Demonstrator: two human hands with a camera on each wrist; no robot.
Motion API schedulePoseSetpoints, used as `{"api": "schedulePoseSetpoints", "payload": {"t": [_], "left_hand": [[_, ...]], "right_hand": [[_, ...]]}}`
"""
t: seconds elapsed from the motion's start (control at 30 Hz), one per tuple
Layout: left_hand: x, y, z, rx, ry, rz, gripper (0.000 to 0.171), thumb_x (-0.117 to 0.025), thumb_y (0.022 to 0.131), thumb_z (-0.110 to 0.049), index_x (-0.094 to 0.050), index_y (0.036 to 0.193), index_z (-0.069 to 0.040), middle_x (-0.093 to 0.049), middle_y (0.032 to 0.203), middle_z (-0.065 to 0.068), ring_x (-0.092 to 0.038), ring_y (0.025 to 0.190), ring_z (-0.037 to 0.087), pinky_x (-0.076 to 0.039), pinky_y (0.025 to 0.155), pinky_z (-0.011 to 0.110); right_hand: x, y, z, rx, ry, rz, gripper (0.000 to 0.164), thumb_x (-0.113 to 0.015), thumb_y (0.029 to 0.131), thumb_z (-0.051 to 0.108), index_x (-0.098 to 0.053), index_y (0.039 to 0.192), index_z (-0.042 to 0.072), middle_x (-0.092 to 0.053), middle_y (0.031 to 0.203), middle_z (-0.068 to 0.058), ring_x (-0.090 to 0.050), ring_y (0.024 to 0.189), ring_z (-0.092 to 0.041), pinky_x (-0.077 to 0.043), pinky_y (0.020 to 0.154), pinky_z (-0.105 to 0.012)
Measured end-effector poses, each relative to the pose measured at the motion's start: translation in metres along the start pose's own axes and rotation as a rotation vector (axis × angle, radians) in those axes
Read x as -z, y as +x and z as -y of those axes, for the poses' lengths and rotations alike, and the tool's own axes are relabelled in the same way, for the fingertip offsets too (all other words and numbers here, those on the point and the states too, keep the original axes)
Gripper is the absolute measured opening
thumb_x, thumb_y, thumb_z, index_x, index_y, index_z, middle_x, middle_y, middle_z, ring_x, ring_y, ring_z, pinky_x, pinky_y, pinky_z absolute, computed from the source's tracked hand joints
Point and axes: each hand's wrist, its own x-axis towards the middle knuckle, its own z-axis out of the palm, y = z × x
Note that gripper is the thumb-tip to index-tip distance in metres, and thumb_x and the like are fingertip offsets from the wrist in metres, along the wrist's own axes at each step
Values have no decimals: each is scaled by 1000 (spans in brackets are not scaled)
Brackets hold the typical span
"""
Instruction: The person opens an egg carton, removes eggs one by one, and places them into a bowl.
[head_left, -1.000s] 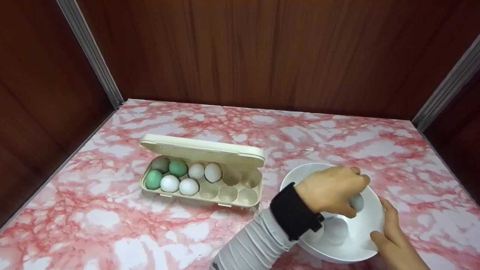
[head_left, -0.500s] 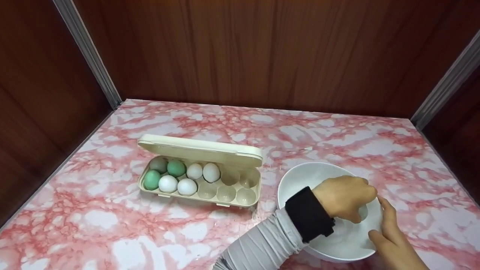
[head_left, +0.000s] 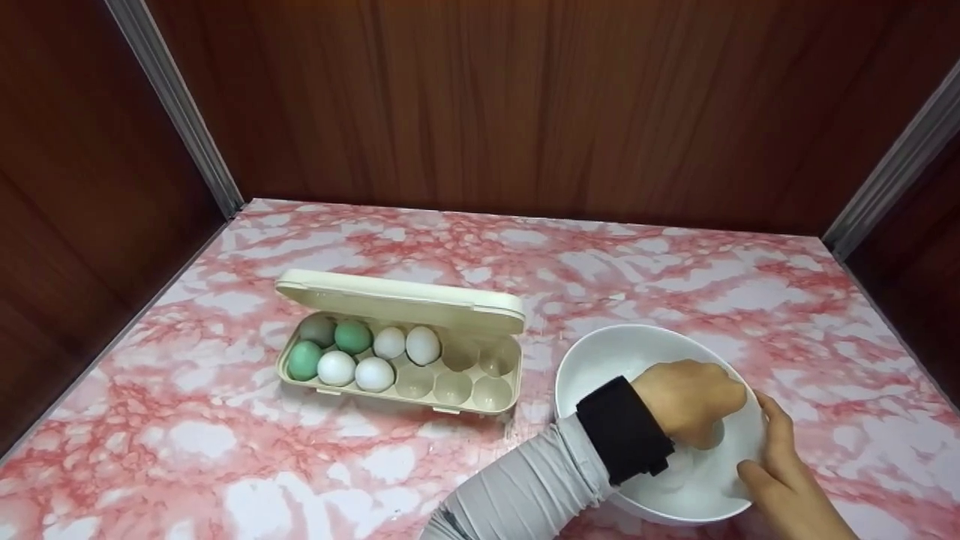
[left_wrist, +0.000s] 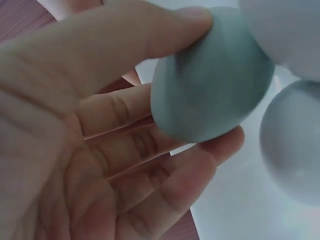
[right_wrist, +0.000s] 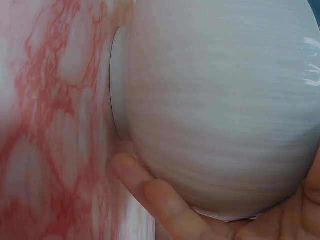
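Observation:
Down inside a white bowl (head_left: 611, 360), my left hand (head_left: 690, 401) pinches a pale blue-green egg (left_wrist: 215, 85) between thumb and fingers. The left wrist view shows two whitish eggs close beside it, one an egg (left_wrist: 295, 140) at the right edge. From above, my left hand and its black wristband cover much of the bowl's inside. My right hand (head_left: 787, 465) grips the bowl's right side, thumb at the rim. In the right wrist view its fingers (right_wrist: 167, 202) curve against the outer wall near the foot.
Left of the bowl stands a cream egg carton (head_left: 397, 300), lid raised. It holds several green and white eggs, such as a green egg (head_left: 304, 361), with bare cups at its right end. Brown wooden panels (head_left: 525, 112) enclose the red-and-white marbled table (head_left: 225, 442).
My left hand with the pale blue-green egg has moved slightly right and lower into the bowl. My right hand keeps its grip on the bowl.

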Motion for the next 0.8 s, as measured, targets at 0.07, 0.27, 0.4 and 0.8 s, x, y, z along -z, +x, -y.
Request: {"api": "schedulePoseSetpoints", "payload": {"t": [0.07, 0.27, 0.4, 0.8], "left_hand": [[-1, -1, 0, 12, -14, 13, 21, -72, 87, -23, -65, 106, -29, -63, 102, -14, -56, 84, 2, -47, 68, 16], [-1, -1, 2, 38, -39, 33, 21, -73, 86, -24, -64, 104, -30, -61, 96, -13, -56, 80, 3, -46, 63, 18], [-2, -2, 3, 48, -46, 35, 21, -73, 85, -23, -63, 102, -29, -60, 94, -13, -55, 79, 4, -46, 62, 19], [-4, -2, 3, 48, -57, 59, 30, -78, 80, -22, -62, 104, -29, -63, 98, -15, -57, 82, 3, -46, 65, 17]], "right_hand": [[0, -1, 0, -1, 9, -1, 76, -34, 90, -14, 3, 153, 9, -30, 134, -25, -47, 100, 6, -45, 76, -18], [-2, -1, 1, 8, 33, -19, 76, -34, 89, -15, 2, 152, 8, -29, 134, -26, -47, 98, 7, -46, 74, -19], [-2, -1, 0, 19, 25, -31, 77, -35, 87, -16, 0, 152, 7, -32, 132, -26, -48, 97, 6, -47, 72, -19], [-1, -3, 2, 16, -37, -24, 76, -35, 89, -13, 1, 153, 6, -28, 135, -27, -45, 97, 7, -46, 72, -19]]}}
